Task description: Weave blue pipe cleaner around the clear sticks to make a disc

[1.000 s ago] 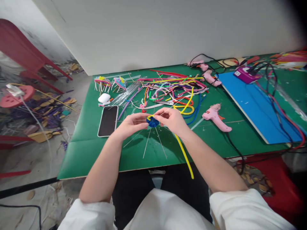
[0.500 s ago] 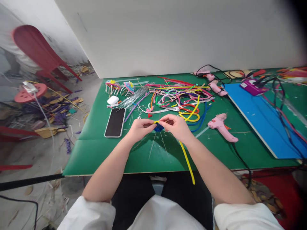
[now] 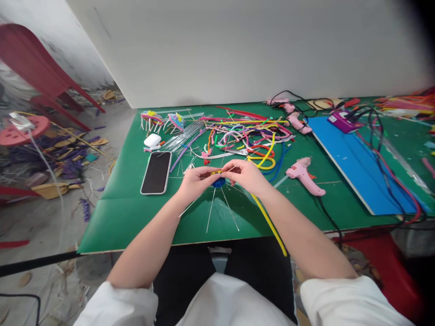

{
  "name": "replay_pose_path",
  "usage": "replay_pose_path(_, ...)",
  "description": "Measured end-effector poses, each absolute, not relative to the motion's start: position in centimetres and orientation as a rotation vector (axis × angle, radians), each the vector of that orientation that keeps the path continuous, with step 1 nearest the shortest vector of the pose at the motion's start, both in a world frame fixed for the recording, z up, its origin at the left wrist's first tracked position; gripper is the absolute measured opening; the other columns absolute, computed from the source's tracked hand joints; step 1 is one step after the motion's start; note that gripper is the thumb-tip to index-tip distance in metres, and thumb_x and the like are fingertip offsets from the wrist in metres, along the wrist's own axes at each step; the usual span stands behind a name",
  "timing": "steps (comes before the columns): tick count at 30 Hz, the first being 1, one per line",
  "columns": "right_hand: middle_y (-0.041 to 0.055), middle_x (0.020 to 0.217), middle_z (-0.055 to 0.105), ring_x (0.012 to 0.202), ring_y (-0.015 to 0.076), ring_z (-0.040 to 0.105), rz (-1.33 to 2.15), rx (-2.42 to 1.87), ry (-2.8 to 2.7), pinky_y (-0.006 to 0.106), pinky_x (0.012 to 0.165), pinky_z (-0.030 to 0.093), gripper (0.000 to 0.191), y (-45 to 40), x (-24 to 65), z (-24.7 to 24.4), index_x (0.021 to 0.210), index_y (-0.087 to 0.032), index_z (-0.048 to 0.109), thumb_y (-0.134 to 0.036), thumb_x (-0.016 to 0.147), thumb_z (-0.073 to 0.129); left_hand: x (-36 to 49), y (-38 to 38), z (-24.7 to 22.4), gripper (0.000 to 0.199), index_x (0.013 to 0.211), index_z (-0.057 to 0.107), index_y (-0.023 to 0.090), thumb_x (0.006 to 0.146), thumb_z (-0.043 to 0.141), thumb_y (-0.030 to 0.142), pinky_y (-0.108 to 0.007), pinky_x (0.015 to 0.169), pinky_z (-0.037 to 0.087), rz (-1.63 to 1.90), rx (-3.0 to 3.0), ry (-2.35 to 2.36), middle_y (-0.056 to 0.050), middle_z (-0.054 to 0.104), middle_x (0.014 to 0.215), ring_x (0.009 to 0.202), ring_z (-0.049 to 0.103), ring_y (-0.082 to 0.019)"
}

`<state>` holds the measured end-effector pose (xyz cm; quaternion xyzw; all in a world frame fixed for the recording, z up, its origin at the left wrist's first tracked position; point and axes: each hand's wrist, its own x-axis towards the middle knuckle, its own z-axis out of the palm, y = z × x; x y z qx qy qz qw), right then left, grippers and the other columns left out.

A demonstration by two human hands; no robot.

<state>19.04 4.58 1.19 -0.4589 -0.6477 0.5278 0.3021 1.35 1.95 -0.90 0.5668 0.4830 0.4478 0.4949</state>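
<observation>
A small round blue piece (image 3: 218, 183) with thin stiff wires (image 3: 211, 210) fanning out of it is held above the green table, a bit of yellow at its top. My left hand (image 3: 196, 180) grips its left side between thumb and fingers. On the other side my right hand (image 3: 245, 175) pinches a yellow pipe cleaner (image 3: 270, 225) at the piece. The long tail of this yellow strand hangs under my right wrist past the table's front edge. My fingertips hide exactly where the strand meets the piece.
Beyond my hands lies a pile of coloured pipe cleaners (image 3: 258, 131) with loose wires (image 3: 183, 136). A phone (image 3: 156, 173) and white case (image 3: 152, 140) are left. Right are a pink glue gun (image 3: 306, 175), blue board (image 3: 350, 167) and cables. Two small colourful pieces (image 3: 176, 121) stand behind.
The view has shifted, so the table things sit further left. My hands stay together at the blue piece, whose wires have turned a little. The yellow tail has swung to the right.
</observation>
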Motion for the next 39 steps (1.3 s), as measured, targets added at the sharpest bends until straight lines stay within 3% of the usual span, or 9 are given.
replay_pose_path(6,-0.0016,0.059,0.061,0.051,0.0107,0.057,1.371,-1.209,-1.714,0.025,0.055,0.047,0.018,4.6,19.2,0.8,0.075,-0.016,0.065,-0.033,0.068,0.069,1.7,2.0,-1.1,0.028,0.083,0.071,0.014,0.069,0.07,0.038,-0.029,0.068,0.056,1.144,1.366,1.2,-0.006,0.073,0.081,0.07,0.067,-0.016)
replay_pose_path(17,-0.001,0.063,0.062,0.04,0.0072,0.046,1.379,-1.327,-1.824,0.023,0.042,0.037,0.023,4.5,19.2,0.8,0.078,-0.016,0.063,-0.038,0.072,0.064,1.6,2.3,-1.7,0.023,0.079,0.07,0.015,0.07,0.068,0.036,-0.026,0.066,0.055,1.166,1.398,1.3,-0.004,0.072,0.076,0.066,0.066,-0.014)
replay_pose_path(20,0.0002,0.073,0.067,0.055,0.0111,0.056,1.114,-1.374,-2.182,0.024,0.052,0.038,0.014,4.6,19.7,1.7,0.082,-0.019,0.067,-0.031,0.077,0.06,1.5,2.4,-1.9,0.023,0.08,0.071,0.016,0.07,0.068,0.037,-0.025,0.063,0.053,1.161,1.423,1.328,-0.003,0.071,0.073,0.065,0.065,-0.014)
replay_pose_path(23,0.003,0.083,0.069,0.074,0.0172,0.062,0.556,-1.457,-2.554,0.026,0.055,0.034,0.016,3.7,19.5,3.0,0.086,-0.02,0.067,-0.025,0.084,0.052,1.4,2.4,-2.1,0.023,0.08,0.071,0.016,0.071,0.067,0.037,-0.024,0.06,0.051,1.15,1.474,1.379,-0.003,0.07,0.069,0.061,0.064,-0.014)
replay_pose_path(27,0.0072,0.076,0.064,0.068,0.0202,0.062,-0.074,-1.529,-2.791,0.029,0.049,0.022,0.022,1.6,18.0,4.3,0.085,-0.015,0.064,-0.01,0.084,0.042,1.4,2.4,-2.2,0.021,0.079,0.071,0.017,0.072,0.065,0.036,-0.024,0.058,0.049,1.143,1.556,1.431,-0.002,0.069,0.067,0.059,0.061,-0.013)
replay_pose_path(34,0.0068,0.07,0.06,0.066,0.0182,0.055,-0.352,-1.174,-2.787,0.03,0.05,0.019,0.028,1.5,17.0,4.5,0.077,-0.014,0.062,-0.005,0.083,0.036,1.5,2.2,-1.5,0.017,0.079,0.071,0.016,0.075,0.06,0.029,-0.021,0.056,0.045,1.074,1.693,1.436,-0.001,0.068,0.067,0.058,0.058,-0.011)
replay_pose_path(39,0.0074,0.068,0.06,0.067,0.0183,0.052,-0.445,-1.152,-2.734,0.03,0.052,0.021,0.028,3.3,18.1,5.3,0.072,-0.015,0.062,-0.006,0.083,0.038,1.6,2.2,-1.6,0.02,0.081,0.071,0.016,0.076,0.059,0.032,-0.021,0.054,0.045,0.981,1.71,1.38,-0.001,0.069,0.069,0.057,0.057,-0.011)
